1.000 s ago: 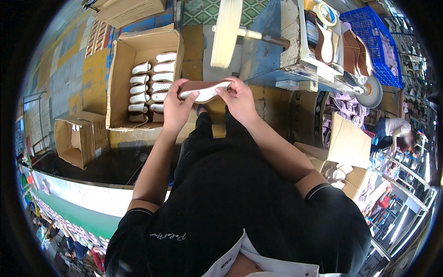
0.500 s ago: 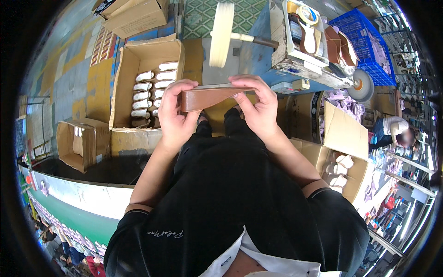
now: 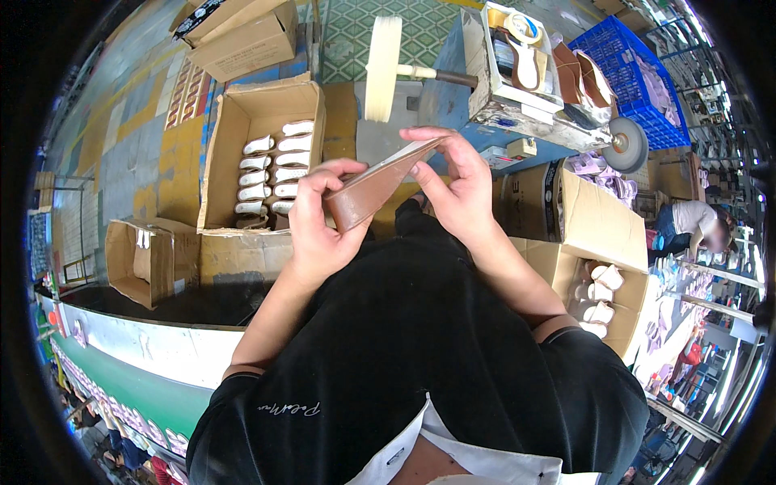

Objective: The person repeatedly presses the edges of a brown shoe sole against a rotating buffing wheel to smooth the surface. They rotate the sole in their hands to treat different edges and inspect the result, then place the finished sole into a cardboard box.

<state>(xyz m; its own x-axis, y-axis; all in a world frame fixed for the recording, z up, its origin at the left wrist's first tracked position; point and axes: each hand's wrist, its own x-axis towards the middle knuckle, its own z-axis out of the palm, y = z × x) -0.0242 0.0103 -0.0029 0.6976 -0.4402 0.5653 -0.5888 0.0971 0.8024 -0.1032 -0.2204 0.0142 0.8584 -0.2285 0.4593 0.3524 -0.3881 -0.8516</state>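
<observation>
Pinching brown wedge sole: left hand at near thick end, right hand at far tip; likely inspecting; turning needs looser grip.

sole between hands | carton left | wheel ahead | crate ahead-right

We count one held sole, two hands.
Far: one pale wheel. Right: one blue crate, one grey wheel.

Brown wedge-shaped shoe sole, tilted side-on, thick end in the left hand, tapered end higher in the right hand.
</observation>
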